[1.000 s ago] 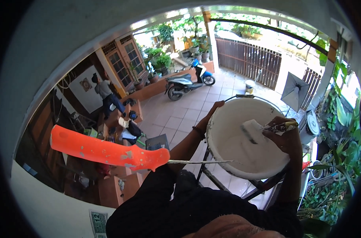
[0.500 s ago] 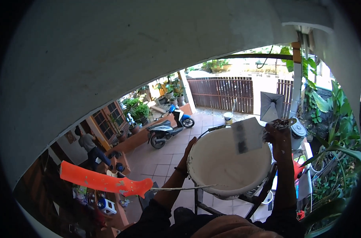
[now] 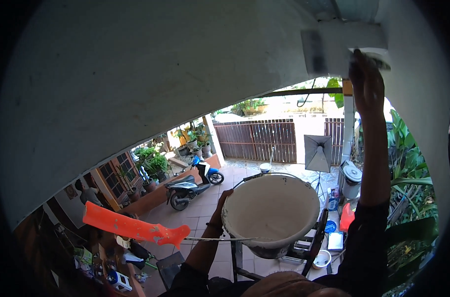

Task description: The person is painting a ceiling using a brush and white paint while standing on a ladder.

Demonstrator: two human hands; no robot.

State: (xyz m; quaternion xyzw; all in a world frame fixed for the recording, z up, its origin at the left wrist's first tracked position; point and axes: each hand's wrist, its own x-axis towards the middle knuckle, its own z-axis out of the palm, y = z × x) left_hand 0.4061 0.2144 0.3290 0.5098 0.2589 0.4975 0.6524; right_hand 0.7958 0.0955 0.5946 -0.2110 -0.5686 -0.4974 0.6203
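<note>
My right hand [image 3: 364, 79] is raised to the upper corner where the ceiling [image 3: 160, 59] meets the wall, gripping a wide flat scraper [image 3: 319, 52] that is against or very near the surface, blurred. My left hand [image 3: 223, 200] grips the left rim of a white bucket [image 3: 269, 208] with pale residue inside, which sits on a dark metal ladder [image 3: 319, 242]. An orange-handled tool [image 3: 131, 225] with a thin rod crosses in front of my left forearm toward the bucket; what supports it is unclear.
Below are a tiled patio [image 3: 195, 222], a scooter [image 3: 193, 185], a brown gate [image 3: 254, 138], a softbox on a stand [image 3: 318, 151], a lidded bin [image 3: 351, 180] and cluttered steps at left. A person [image 3: 89, 190] stands by the left doorway. Plants [image 3: 405, 143] line the right.
My right hand has lifted the scraper out of the bucket up to the ceiling corner. The view has tilted upward. My left hand still holds the bucket.
</note>
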